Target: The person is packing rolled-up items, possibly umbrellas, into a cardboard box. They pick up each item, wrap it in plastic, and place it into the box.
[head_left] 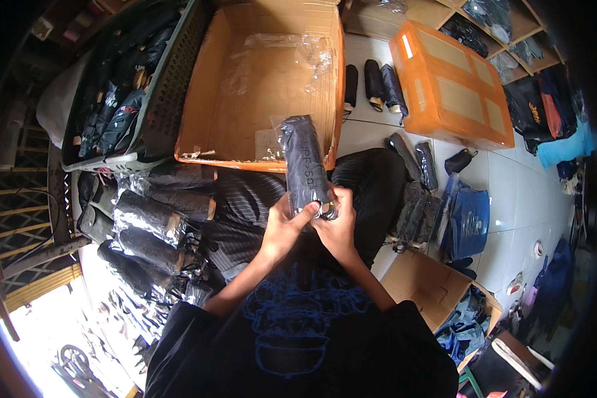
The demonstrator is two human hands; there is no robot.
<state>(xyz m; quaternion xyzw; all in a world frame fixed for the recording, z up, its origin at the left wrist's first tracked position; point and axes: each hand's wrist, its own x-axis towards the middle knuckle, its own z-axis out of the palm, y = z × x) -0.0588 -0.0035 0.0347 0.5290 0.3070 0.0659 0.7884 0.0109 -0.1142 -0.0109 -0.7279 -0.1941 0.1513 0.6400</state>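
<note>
A folded black umbrella in a clear plastic sleeve stands out in front of me, its handle end toward my body. My left hand grips the lower left side of that end, thumb laid across it. On the opposite side my right hand is closed round the same end. The umbrella's far tip overlaps the near rim of an open cardboard box, which holds some clear plastic film. Beside my left leg lies a pile of wrapped black umbrellas.
A dark green crate full of folded umbrellas stands at the far left. To the right are a taped orange-brown carton, several loose umbrellas on the white tiles, blue packages and an open carton with dark blue items.
</note>
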